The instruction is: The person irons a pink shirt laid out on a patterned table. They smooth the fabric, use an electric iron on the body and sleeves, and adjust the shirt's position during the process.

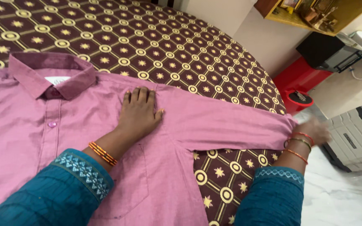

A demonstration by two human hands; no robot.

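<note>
I see 1 pink button-up cotton shirt spread face-up on the brown star-patterned bedsheet. My left hand presses flat, fingers spread, on its chest; my right hand is blurred at the sleeve cuff, grip unclear.

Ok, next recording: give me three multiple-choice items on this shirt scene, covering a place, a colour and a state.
1. Where does the left hand rest on the pink button-up cotton shirt?
A. collar
B. chest near the shoulder
C. hem

2. What colour is the patterned bedspread?
A. dark brown with gold stars and circles
B. plain white
C. green stripes

3. How does the shirt's sleeve lie?
A. folded across the chest
B. rolled up
C. stretched out sideways

Answers: 1 B, the palm lies flat beside the collar; 2 A, gold motifs on brown; 3 C, the right hand is at its cuff end.
</note>
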